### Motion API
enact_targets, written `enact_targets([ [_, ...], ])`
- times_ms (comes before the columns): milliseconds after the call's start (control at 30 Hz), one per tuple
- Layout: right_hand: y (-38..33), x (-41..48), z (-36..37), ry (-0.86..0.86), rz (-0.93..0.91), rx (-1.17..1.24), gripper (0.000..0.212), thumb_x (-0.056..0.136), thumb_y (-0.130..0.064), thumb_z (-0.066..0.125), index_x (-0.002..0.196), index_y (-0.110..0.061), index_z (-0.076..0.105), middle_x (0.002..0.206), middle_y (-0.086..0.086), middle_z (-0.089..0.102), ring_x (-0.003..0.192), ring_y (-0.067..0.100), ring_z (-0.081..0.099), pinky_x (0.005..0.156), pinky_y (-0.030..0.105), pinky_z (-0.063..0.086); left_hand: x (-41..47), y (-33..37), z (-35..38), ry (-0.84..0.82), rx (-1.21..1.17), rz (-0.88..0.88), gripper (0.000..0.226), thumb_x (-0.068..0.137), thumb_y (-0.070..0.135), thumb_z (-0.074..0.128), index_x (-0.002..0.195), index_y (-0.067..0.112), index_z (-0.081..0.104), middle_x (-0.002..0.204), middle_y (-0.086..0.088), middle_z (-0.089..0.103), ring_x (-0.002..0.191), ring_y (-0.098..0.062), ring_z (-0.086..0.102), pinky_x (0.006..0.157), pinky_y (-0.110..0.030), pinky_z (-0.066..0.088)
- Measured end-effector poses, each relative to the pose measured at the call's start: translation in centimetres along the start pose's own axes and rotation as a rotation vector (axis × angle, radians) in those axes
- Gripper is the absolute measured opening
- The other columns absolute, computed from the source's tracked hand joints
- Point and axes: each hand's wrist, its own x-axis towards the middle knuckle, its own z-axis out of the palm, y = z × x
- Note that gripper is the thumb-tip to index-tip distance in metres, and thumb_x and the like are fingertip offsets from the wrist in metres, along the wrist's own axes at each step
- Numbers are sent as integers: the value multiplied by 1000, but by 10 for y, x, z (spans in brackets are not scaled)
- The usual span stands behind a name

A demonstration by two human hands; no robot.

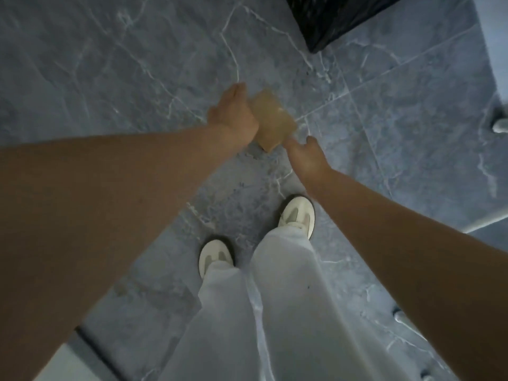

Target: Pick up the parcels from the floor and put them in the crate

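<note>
Above the grey veined floor tiles (110, 64) we hold a tan parcel (270, 119) in front of us, blurred, between our two outstretched arms; our left hand (233, 116) grips it along its left side, thumb up by the far end, the fingers hidden behind it; our right hand (306, 158) reaches in from the near right with fingers loose and spread, the forefinger touching the parcel's near corner, the thumb apart from it; whether the parcel is clear of the floor we cannot tell for certain. Below it stand our white shoes, the right shoe (298, 213) ahead of the left shoe (215, 255), under white trousers (275, 298); a black bag (330, 20) lies at the far edge.
</note>
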Motion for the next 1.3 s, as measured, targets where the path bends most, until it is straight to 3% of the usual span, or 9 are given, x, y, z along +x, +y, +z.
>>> enact_targets([
  [100,-2,42,19,-20,88,235,51,103,-28,43,147,-5,34,108,0,48,85,9,48,79,21,38,41,-15,24,-58,-109,-49,64,87,25,48,149,18,34,148,-9,44,134,-32,44,113,-42,35],
  [267,-4,39,33,-57,45,458,54,101,-25,44,152,-19,28,142,0,47,118,15,48,93,26,37,17,-20,33,-185,-310,-81,53,91,11,54,142,15,42,131,-11,57,118,-30,56,93,-32,47],
  [433,-49,-30,0,-39,-54,489,48,100,-30,43,147,-23,35,126,-4,47,100,8,47,93,29,37,-56,-3,-34,-132,-528,-14,59,96,1,46,148,25,34,122,6,58,106,-12,57,77,-12,42],
  [633,-178,-174,-74,-72,-221,668,42,99,-46,40,133,-25,52,131,-3,56,119,15,52,109,37,39,-164,69,-204,16,-590,149,70,86,36,58,151,38,31,139,14,54,123,-2,51,100,-21,38],
  [733,-244,-275,-128,-24,-354,756,47,98,-53,36,130,-25,56,131,0,59,119,19,56,108,41,42,-236,126,-303,155,-745,261,50,94,18,58,141,31,46,117,25,61,102,19,56,90,-7,43],
  [833,-280,-386,-183,61,-503,738,53,92,-63,35,119,-25,60,125,2,62,114,22,59,104,46,45,-329,173,-384,252,-786,356,45,97,4,51,140,17,52,125,11,63,106,6,60,100,-16,46],
  [1000,-273,-573,-264,95,-711,809,24,102,-38,45,102,-16,53,112,4,65,102,20,63,86,35,55,-470,235,-462,303,-818,590,33,95,24,51,125,32,62,121,13,66,118,-6,59,110,-38,43],
  [1200,-220,-734,-350,238,-961,835,21,94,-32,61,88,-16,50,97,7,68,83,19,65,78,34,60,-626,315,-485,266,-811,944,42,98,19,57,139,17,53,133,7,62,119,2,58,105,-20,44],
  [1300,-182,-798,-398,295,-1107,816,19,93,-31,63,92,-15,54,96,6,70,82,18,68,81,36,60,-685,353,-480,252,-813,1067,39,95,25,62,134,24,58,127,12,66,118,-1,60,107,-27,45],
])
